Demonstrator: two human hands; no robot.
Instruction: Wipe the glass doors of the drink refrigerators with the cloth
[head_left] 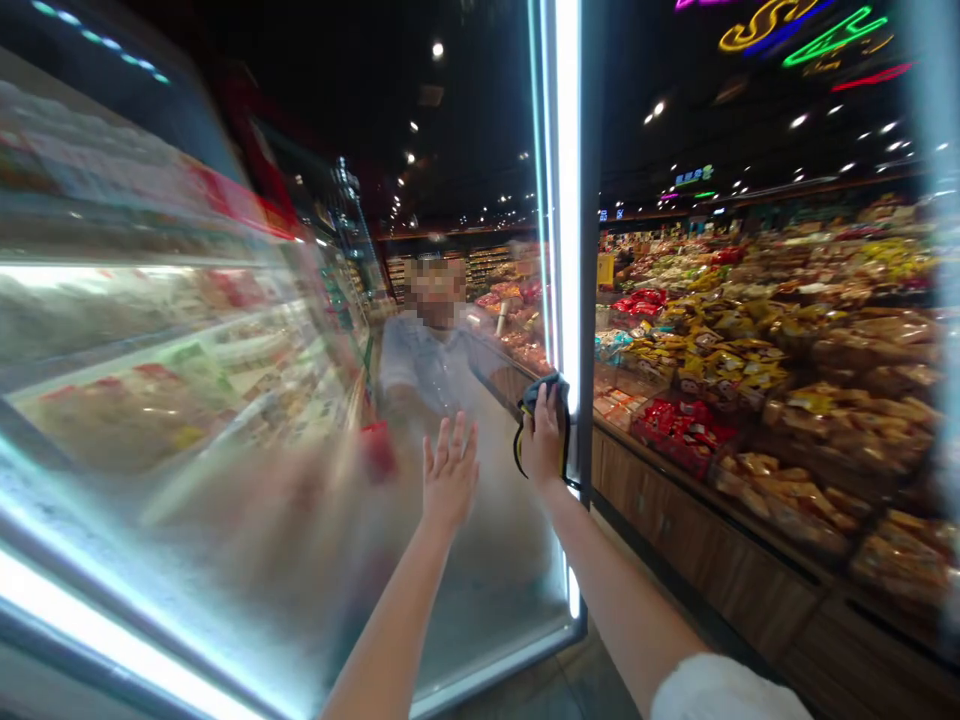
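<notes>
A glass door with a bright light strip along its right edge stands in front of me, its lower part hazy. My left hand is raised against the glass near the middle, fingers stretched out, holding nothing. To its right, my right hand presses a dark cloth with yellow edging against the door's right edge, beside the light strip. Part of the cloth is hidden behind the fingers.
Lit shelves of packaged goods stand at the left behind a pale frame. A person's reflection shows in the glass. On the right, wooden-sided bins hold heaps of snack packets. Tiled floor shows below the door.
</notes>
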